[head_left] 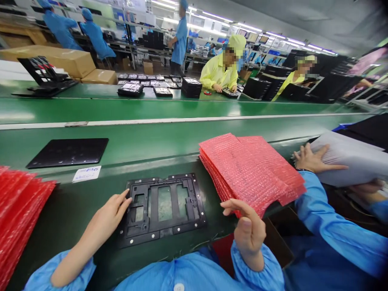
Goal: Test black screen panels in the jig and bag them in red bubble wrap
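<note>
A black plastic frame (pixel 165 206) with several rectangular cut-outs and round silvery dots along its border lies flat on the green bench in front of me. My left hand (pixel 110 216) is at its left edge, two fingertips resting on the rim, with fingers stretched and not wrapped round it. To the right of the frame, my right hand (pixel 246 228) hovers with loosely bent fingers and nothing visible in them. It is nearest to a stack of red bubble-wrap bags (pixel 242 165), just in front of the stack's near corner.
More red bubble bags (pixel 21 218) lie at the left. A black glossy panel (pixel 69 152) rests on the green surface behind a white label (pixel 87 173). At right, a co-worker's hand (pixel 315 158) spreads over white sheets (pixel 348 157). Across the line, a person in yellow (pixel 222 70) handles dark parts.
</note>
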Available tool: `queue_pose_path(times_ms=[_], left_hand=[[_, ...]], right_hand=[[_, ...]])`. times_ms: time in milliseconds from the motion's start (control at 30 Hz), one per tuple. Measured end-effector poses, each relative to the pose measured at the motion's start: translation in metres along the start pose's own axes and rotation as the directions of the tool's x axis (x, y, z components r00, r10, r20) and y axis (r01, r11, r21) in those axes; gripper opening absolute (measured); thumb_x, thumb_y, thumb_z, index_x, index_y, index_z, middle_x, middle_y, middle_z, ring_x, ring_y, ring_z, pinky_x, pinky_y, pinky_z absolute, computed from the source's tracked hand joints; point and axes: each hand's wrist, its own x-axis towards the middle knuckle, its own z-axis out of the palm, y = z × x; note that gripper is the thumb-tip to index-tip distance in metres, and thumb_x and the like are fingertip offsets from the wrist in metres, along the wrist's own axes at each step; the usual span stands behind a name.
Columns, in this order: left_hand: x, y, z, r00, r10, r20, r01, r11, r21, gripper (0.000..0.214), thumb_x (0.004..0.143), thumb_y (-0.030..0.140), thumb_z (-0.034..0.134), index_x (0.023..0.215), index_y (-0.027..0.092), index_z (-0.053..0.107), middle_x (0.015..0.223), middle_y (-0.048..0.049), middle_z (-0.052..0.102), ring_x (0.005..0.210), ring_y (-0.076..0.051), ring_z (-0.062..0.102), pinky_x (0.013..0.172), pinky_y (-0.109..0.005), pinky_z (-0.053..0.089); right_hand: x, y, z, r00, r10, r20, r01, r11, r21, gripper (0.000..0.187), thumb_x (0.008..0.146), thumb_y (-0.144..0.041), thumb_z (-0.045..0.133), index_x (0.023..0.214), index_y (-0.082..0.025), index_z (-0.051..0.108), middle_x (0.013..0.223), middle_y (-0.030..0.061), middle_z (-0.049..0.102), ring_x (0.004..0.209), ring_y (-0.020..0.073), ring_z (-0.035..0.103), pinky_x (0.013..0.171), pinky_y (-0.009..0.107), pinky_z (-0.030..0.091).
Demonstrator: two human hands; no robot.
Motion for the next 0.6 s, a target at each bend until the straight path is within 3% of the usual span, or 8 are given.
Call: queue_pose_path(times_ms=[67, 133, 267, 367, 433, 533, 600], left_hand=[[0.002, 0.004, -0.002, 0.991, 0.114, -0.064, -0.096, 0.967, 0.235, 0.067, 0.092, 0.059, 0.038, 0.141, 0.015, 0.05, 0.12, -0.0126, 0.061, 0.088, -0.027, 0.065, 0.071, -0.037, 0.051], [0.004, 0.015, -0.006, 0.982, 0.185, -0.045, -0.165, 0.944, 0.286, 0.068, 0.092, 0.061, 0.037, 0.141, 0.016, 0.049, 0.115, -0.0104, 0.062, 0.081, -0.024, 0.064, 0.067, -0.035, 0.049], [0.012, 0.059, -0.017, 0.945, 0.315, 0.094, -0.324, 0.939, 0.115, 0.062, 0.09, 0.063, 0.044, 0.138, 0.025, 0.052, 0.106, -0.0042, 0.065, 0.071, -0.018, 0.061, 0.065, -0.031, 0.048], [0.026, 0.106, -0.013, 0.875, 0.404, 0.267, -0.386, 0.915, -0.117, 0.057, 0.088, 0.059, 0.052, 0.135, 0.027, 0.056, 0.113, -0.0029, 0.069, 0.087, -0.02, 0.065, 0.071, -0.029, 0.05], [0.038, 0.136, 0.001, 0.789, 0.444, 0.425, -0.338, 0.891, -0.303, 0.059, 0.086, 0.056, 0.057, 0.137, 0.026, 0.053, 0.121, -0.0043, 0.068, 0.104, -0.023, 0.065, 0.079, -0.029, 0.052], [0.056, 0.175, 0.036, 0.653, 0.434, 0.621, -0.065, 0.849, -0.525, 0.07, 0.08, 0.054, 0.067, 0.141, 0.023, 0.05, 0.134, -0.0112, 0.062, 0.114, -0.027, 0.063, 0.084, -0.034, 0.055], [0.065, 0.196, 0.062, 0.633, 0.422, 0.649, 0.102, 0.786, -0.61, 0.069, 0.077, 0.056, 0.071, 0.135, 0.022, 0.056, 0.14, -0.0154, 0.057, 0.115, -0.03, 0.063, 0.084, -0.038, 0.056]], right_hand=[[0.008, -0.003, -0.018, 1.0, 0.029, 0.006, -0.028, 0.998, -0.059, 0.03, 0.099, -0.025, 0.043, 0.123, -0.021, 0.061, 0.094, 0.0057, 0.073, 0.072, 0.0185, 0.068, 0.068, 0.035, 0.056], [0.022, -0.002, -0.039, 0.998, 0.037, 0.058, -0.025, 0.98, -0.198, 0.026, 0.096, -0.02, 0.052, 0.119, -0.023, 0.064, 0.092, 0.0033, 0.074, 0.074, 0.0177, 0.069, 0.071, 0.032, 0.056], [0.064, 0.026, -0.08, 0.981, -0.014, 0.196, 0.111, 0.862, -0.494, 0.02, 0.093, -0.023, 0.058, 0.108, -0.024, 0.071, 0.101, 0.0054, 0.075, 0.094, 0.0223, 0.07, 0.087, 0.037, 0.054], [0.094, 0.064, -0.1, 0.972, 0.064, 0.226, 0.107, 0.735, -0.669, 0.031, 0.097, -0.035, 0.048, 0.103, -0.021, 0.075, 0.117, 0.0122, 0.07, 0.11, 0.0292, 0.065, 0.097, 0.047, 0.051], [0.107, 0.087, -0.105, 0.95, 0.171, 0.261, 0.088, 0.657, -0.749, 0.037, 0.092, -0.045, 0.054, 0.106, -0.018, 0.075, 0.139, 0.0168, 0.056, 0.129, 0.0361, 0.052, 0.108, 0.052, 0.041], [0.116, 0.105, -0.102, 0.867, 0.42, 0.268, -0.023, 0.571, -0.821, 0.073, 0.079, -0.063, 0.066, 0.133, -0.015, 0.06, 0.152, 0.0204, 0.04, 0.14, 0.0406, 0.038, 0.113, 0.052, 0.034], [0.118, 0.106, -0.096, 0.813, 0.515, 0.271, -0.069, 0.549, -0.833, 0.086, 0.077, -0.07, 0.062, 0.141, -0.013, 0.051, 0.151, 0.0218, 0.042, 0.138, 0.0395, 0.041, 0.112, 0.05, 0.036]])
